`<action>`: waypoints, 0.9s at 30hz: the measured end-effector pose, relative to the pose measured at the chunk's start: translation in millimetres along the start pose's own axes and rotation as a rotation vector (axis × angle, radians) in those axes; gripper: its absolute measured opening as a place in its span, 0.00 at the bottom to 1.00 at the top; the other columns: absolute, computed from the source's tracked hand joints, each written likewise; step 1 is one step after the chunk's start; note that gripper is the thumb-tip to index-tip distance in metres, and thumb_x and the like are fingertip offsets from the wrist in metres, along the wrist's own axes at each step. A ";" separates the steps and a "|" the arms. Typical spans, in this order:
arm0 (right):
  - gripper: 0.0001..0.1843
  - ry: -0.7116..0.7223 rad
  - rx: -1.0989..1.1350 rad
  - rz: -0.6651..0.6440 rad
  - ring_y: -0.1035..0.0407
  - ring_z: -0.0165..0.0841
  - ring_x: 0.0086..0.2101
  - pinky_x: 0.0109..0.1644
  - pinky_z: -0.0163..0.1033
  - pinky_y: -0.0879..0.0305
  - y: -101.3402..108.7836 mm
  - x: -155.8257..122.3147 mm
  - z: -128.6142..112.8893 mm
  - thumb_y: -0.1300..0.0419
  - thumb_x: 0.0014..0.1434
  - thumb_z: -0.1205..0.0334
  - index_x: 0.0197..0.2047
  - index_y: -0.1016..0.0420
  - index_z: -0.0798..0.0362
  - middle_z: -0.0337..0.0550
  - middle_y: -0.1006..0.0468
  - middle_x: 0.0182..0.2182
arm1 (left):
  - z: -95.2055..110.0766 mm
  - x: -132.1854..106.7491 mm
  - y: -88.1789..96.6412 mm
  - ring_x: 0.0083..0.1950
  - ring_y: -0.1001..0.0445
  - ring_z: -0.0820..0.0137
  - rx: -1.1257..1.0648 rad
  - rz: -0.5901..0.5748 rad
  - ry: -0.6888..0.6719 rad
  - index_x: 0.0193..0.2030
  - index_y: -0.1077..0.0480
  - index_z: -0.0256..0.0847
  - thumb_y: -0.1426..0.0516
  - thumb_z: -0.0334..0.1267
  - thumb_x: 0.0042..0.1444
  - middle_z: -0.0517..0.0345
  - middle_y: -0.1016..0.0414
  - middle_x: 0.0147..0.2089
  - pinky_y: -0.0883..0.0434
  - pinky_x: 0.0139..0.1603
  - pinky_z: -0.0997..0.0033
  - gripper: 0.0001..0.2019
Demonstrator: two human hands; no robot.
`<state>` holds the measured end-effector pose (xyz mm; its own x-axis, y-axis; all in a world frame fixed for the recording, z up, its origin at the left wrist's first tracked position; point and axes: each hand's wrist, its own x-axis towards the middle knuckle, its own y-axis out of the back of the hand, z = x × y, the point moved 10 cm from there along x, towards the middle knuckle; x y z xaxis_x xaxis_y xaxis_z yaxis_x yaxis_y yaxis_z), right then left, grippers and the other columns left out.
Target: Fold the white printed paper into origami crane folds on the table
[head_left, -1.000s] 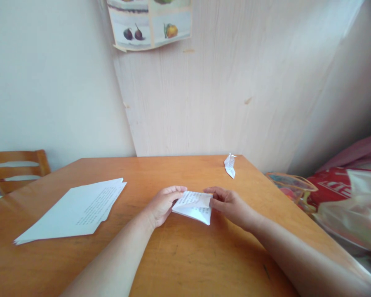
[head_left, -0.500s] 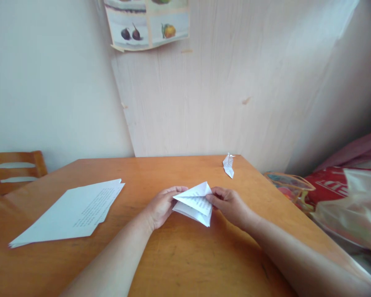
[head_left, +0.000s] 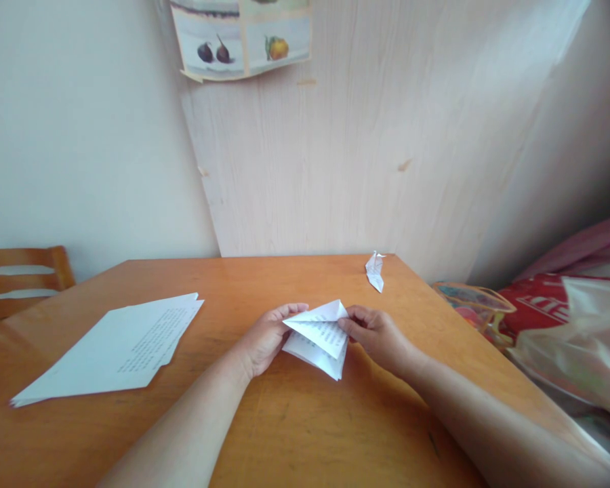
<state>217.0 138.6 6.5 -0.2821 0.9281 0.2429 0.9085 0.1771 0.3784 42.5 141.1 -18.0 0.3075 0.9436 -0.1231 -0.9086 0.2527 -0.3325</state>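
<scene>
White folded paper [head_left: 319,331]: between my fingers [head_left: 360,316]
Left hand [head_left: 265,341]: pinching its left corner
Right hand [head_left: 381,337]: pinching its right edge

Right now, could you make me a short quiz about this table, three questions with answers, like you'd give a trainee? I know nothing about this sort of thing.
1. True or false: the left hand and the right hand are both touching the folded paper.

2. Where is the small paper figure?
a) on the chair
b) near the far right corner of the table
c) in the right hand

3. Fill in: the sheets lie on the ____ side of both hands.

Key: 1. true; 2. b; 3. left
</scene>
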 end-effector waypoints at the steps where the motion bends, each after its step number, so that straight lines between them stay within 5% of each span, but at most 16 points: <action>1: 0.10 0.004 -0.010 -0.001 0.35 0.32 0.29 0.33 0.37 0.41 -0.1 -0.1 -0.3 0.44 0.63 0.58 0.34 0.24 0.52 0.38 0.28 0.26 | 0.1 -0.2 1.6 0.42 0.21 0.62 -0.001 0.017 -0.001 0.50 0.25 0.39 0.31 0.35 0.48 0.47 0.19 0.46 0.29 0.48 0.63 0.21; 10: 0.17 0.055 -0.097 0.015 0.25 0.39 0.43 0.49 0.44 0.32 6.1 -2.3 -8.6 0.48 0.55 0.72 0.42 0.20 0.51 0.44 0.18 0.41 | 7.2 -3.9 7.9 0.41 0.23 0.66 0.113 0.066 -0.026 0.58 0.31 0.39 0.36 0.35 0.54 0.49 0.21 0.46 0.30 0.43 0.68 0.24; 16: 0.12 0.117 -0.121 0.041 0.25 0.40 0.42 0.47 0.45 0.31 8.6 -6.6 -23.3 0.44 0.65 0.58 0.44 0.20 0.51 0.46 0.19 0.40 | 9.8 -4.8 2.0 0.46 0.23 0.64 0.161 0.014 -0.049 0.60 0.33 0.42 0.36 0.38 0.56 0.49 0.23 0.52 0.31 0.47 0.65 0.24; 19: 0.18 0.236 -0.136 -0.032 0.27 0.42 0.48 0.53 0.47 0.32 0.4 -18.3 -45.6 0.42 0.66 0.49 0.53 0.23 0.50 0.49 0.21 0.47 | 12.9 -6.6 0.2 0.46 0.24 0.64 0.167 0.013 -0.078 0.56 0.32 0.40 0.36 0.41 0.55 0.50 0.23 0.50 0.31 0.47 0.65 0.22; 24: 0.45 0.358 -0.271 -0.176 0.36 0.49 0.59 0.63 0.55 0.40 -16.2 -35.4 -64.8 0.29 0.53 0.44 0.69 0.39 0.47 0.52 0.30 0.60 | 9.8 -6.1 5.6 0.36 0.26 0.67 0.204 0.065 -0.063 0.47 0.31 0.40 0.35 0.46 0.54 0.57 0.24 0.39 0.32 0.38 0.68 0.18; 27: 0.41 0.332 -0.224 -0.149 0.33 0.48 0.56 0.61 0.54 0.39 -14.7 -31.0 -61.2 0.29 0.53 0.46 0.66 0.37 0.46 0.50 0.28 0.59 | 5.2 -4.5 8.4 0.36 0.25 0.66 0.218 0.082 -0.032 0.43 0.31 0.40 0.36 0.45 0.55 0.56 0.24 0.36 0.32 0.38 0.67 0.14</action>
<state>193.5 87.2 48.1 -0.5229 0.7351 0.4316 0.7711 0.1921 0.6070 32.0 140.0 -15.3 0.2243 0.9682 -0.1107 -0.9708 0.2120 -0.1126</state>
